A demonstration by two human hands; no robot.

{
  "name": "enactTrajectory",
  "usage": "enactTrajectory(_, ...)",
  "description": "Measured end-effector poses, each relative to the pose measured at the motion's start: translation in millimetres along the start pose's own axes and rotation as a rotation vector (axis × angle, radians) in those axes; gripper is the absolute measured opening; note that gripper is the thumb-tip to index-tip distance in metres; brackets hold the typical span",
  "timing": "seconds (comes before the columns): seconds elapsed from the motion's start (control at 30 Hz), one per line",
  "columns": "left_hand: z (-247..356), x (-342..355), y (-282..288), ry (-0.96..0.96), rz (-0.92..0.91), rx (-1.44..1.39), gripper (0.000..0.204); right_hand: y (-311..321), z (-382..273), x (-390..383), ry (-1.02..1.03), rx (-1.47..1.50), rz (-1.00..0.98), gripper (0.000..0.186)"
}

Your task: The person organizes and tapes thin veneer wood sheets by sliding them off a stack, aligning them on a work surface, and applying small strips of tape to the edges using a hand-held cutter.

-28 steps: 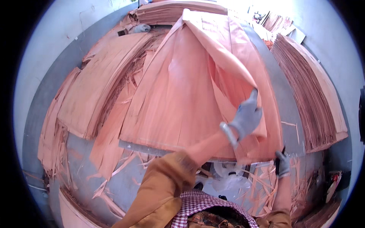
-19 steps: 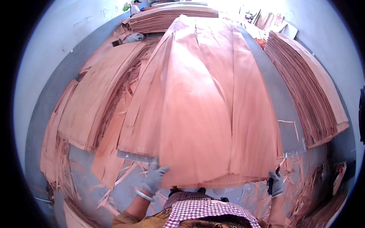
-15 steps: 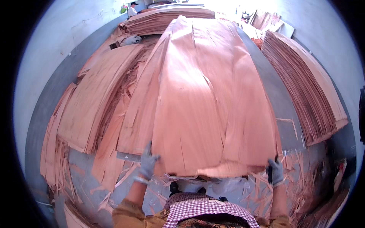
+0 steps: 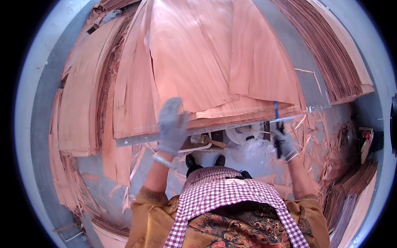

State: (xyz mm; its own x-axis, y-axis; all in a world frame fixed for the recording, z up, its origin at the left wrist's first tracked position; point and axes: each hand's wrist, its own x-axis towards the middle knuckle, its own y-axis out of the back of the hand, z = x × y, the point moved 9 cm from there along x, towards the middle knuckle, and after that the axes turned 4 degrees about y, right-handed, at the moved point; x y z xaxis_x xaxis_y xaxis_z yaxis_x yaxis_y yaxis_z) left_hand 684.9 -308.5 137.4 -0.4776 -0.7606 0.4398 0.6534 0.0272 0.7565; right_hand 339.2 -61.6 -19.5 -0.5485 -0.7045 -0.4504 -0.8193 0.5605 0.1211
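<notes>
Head view: pinkish-brown veneer sheets point(image 4: 198, 62) lie layered at upper centre on a grey worktop point(image 4: 310, 89), near ends facing the person, edges uneven, a few splits running lengthwise. Left hand point(image 4: 173, 127), grey glove, pale band point(image 4: 162, 160) at the wrist, is over the near edge of the sheets, left of centre; it's blurred, so can't tell whether that grip is clamped on a sheet or just over it. Right hand point(image 4: 286, 144), also gloved, is just below the near edge, right of centre; grip closed round a black-handled tool point(image 4: 278, 142), with a blue strip point(image 4: 276, 109) above it reaching the sheet edge. Contact there not clear. Thin pale scrap point(image 4: 304, 70) on the bare worktop strip, right side. One tall veneer stack point(image 4: 84, 87) left of the sheets, another darker-edged stack point(image 4: 324, 49) to the right, third stack point(image 4: 347, 198) at lower right. Torn strips point(image 4: 308, 138) litter the right-hand floor area, more on the left. Between the hands, below the worktop edge: wooden-handled brush point(image 4: 215, 143) and crumpled whitish plastic point(image 4: 252, 149). Checked apron point(image 4: 227, 188) and dark shoes point(image 4: 220, 160) at lower centre.
</notes>
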Motion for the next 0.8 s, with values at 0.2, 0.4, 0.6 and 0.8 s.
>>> enactTrajectory(0.2, 19.6, 31.9, -121.3, -0.059, -0.238, 0.272, 0.067, -46.1, -36.3, -50.5, -0.068, 0.164, -0.13, 0.021)
enactTrajectory(0.4, 5.9, 47.8, -169.1, -0.043, -0.433, 0.411, 0.072, 168.5, 17.8, -47.5, 0.122, -0.331, 0.334, 0.014)
enactTrajectory(0.6, -7.6, 52.9, -169.2, -0.052, -0.522, 0.421, 0.031, 123.9, 62.6, -54.9, 0.119, -0.128, 0.384, 0.01)
enactTrajectory(0.8, 11.3, 139.5, 0.5, 0.11, 0.132, -0.214, 0.032, 71.6, 22.8, -48.2, 0.113, 0.098, 0.266, 0.013)
